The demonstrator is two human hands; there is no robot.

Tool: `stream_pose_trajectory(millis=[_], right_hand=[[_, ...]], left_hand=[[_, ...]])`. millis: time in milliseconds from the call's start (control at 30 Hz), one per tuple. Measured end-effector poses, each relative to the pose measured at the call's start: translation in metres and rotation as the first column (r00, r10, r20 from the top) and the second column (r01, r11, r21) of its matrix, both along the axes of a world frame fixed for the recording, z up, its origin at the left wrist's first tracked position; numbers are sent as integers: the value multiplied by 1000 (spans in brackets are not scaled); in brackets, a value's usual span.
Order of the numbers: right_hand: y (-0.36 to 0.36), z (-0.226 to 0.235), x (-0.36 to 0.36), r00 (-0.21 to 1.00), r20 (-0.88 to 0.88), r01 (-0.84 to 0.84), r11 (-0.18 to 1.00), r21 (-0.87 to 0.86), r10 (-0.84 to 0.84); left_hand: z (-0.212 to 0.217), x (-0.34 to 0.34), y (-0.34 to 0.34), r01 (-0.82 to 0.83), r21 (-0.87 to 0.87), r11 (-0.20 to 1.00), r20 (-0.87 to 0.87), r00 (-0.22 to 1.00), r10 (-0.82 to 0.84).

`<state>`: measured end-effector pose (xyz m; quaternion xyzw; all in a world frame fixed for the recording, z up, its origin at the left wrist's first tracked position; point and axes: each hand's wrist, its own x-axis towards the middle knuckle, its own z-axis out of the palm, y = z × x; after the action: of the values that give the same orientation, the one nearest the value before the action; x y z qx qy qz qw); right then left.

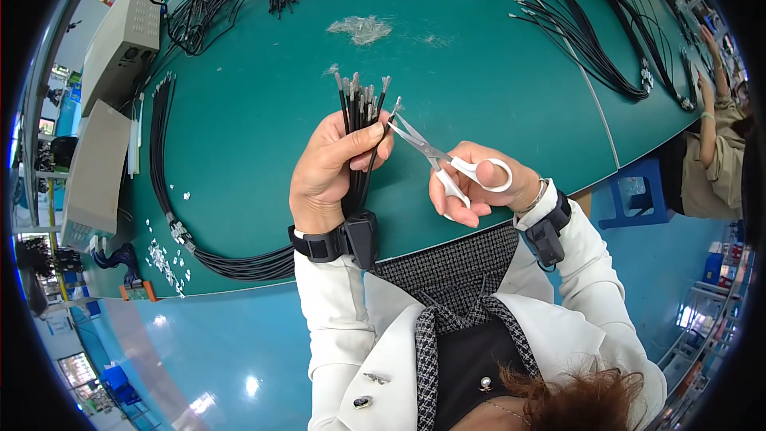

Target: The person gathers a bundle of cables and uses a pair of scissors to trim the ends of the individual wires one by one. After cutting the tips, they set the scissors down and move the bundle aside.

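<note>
My left hand (323, 164) is closed around a bundle of black cables (357, 183), whose silvery ends (367, 100) stick up past the thumb and fingers. One cable leans out to the right of the others, by the fingertips. White-handled scissors (428, 149) are in my right hand (519, 179), with thumb and fingers through the loops. Their blades are parted, and the tips meet the leaning cable near its end. Whether they touch the strands is too small to tell.
A heap of fine clippings (361, 29) lies on the green table (479, 56). More black cables (163, 160) curve along the left, near white scraps (167, 263) and beige machines (96, 175). Cable bundles (606, 72) lie at far right, where another person (714, 152) sits beside a blue stool (634, 195).
</note>
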<state>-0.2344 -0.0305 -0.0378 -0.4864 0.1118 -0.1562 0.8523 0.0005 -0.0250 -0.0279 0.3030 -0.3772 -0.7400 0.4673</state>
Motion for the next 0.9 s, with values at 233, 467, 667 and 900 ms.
stream_pose_trajectory(millis=[233, 467, 667, 900], right_hand=[[-3, 0, 0, 999, 42, -26, 999, 29, 24], [-5, -3, -2, 997, 65, -41, 999, 27, 39], [-6, -3, -4, 996, 84, -40, 999, 24, 38], [-7, 13, -5, 995, -98, 14, 1000, 0, -14]], left_hand=[[0, 1, 0, 52, 7, 999, -75, 996, -51], [3, 0, 1, 43, -5, 999, -32, 999, -43], [5, -1, 1, 40, 10, 999, 7, 999, -40], [5, 0, 2, 25, -10, 1000, 82, 996, -24]])
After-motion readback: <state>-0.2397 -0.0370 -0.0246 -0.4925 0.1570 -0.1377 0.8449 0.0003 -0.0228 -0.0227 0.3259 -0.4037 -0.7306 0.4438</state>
